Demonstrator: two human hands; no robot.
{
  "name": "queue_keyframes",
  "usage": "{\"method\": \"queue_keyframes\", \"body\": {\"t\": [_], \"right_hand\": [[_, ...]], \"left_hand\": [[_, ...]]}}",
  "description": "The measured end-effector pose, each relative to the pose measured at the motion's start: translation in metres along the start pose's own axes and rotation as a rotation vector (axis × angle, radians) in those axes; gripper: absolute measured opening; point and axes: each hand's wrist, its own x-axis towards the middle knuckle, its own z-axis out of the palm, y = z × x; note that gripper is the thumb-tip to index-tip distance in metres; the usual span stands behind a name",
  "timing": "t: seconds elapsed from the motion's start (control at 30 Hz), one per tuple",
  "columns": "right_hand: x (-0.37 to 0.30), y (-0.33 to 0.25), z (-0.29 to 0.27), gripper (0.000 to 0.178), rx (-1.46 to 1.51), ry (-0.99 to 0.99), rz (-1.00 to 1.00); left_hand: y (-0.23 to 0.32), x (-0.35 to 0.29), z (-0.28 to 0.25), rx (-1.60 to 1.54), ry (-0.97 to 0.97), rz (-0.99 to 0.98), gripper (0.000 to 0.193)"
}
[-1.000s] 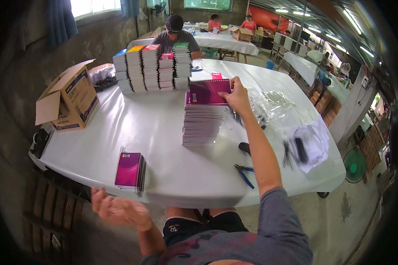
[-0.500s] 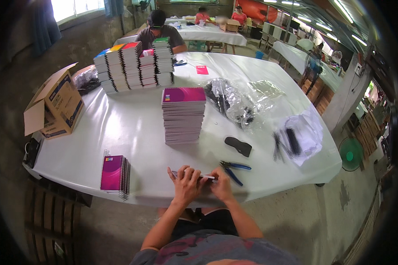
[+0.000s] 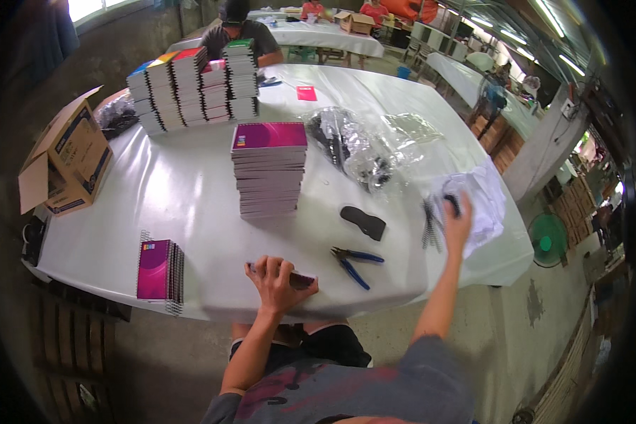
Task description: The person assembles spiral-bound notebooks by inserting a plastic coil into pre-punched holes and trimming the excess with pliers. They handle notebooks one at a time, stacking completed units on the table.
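Note:
At the table's front edge my left hand [image 3: 273, 285] is closed round a small purple-covered notebook [image 3: 302, 280], held tilted and partly hidden by the fingers. My right hand [image 3: 459, 215] is stretched out to the right, over the black spiral binding coils [image 3: 431, 225] on white plastic wrapping [image 3: 489, 212]. Motion smears its fingers, so I cannot tell whether they grip a coil. Between the hands lie blue-handled cutting pliers [image 3: 353, 265] with their handles apart. A tall stack of purple-topped notebooks [image 3: 270, 169] stands beyond my left hand.
Coil-bound purple notebooks [image 3: 155, 272] lie at the left. A flat black piece [image 3: 362, 222] sits beyond the pliers, near clear plastic bags [image 3: 360, 155]. Further back are tall notebook piles [image 3: 191, 88] and an open cardboard box [image 3: 74, 155]. A person [image 3: 240, 35] sits across the table.
My right hand has left the notebook and swung right to the coils. My left hand keeps the notebook, now tilted differently. The whole view has shifted slightly.

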Motion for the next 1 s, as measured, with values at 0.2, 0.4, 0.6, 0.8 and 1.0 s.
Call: {"method": "queue_keyframes", "body": {"t": [0.2,0.4,0.6,0.8,1.0], "right_hand": [[-0.164,0.124,-0.091,0.055,0.349,0.973,0.806],[-0.396,0.22,0.081,0.043,0.911,0.525,1.555],[-0.453,0.07,0.214,0.043,0.726,-0.442,1.714],[-0.446,-0.082,0.274,0.043,0.787,-1.123,1.279],[-0.447,-0.145,0.277,0.042,0.714,-1.403,0.977]], "left_hand": [[-0.021,-0.038,-0.018,-0.022,0.114,0.031,0.049],[-0.019,-0.038,-0.019,-0.031,0.009,0.074,0.055],[-0.018,-0.039,-0.019,0.073,0.013,0.04,0.057],[-0.011,-0.039,-0.012,0.092,0.002,-0.025,0.057],[-0.013,-0.036,-0.023,0.074,-0.076,-0.003,0.057]]}}
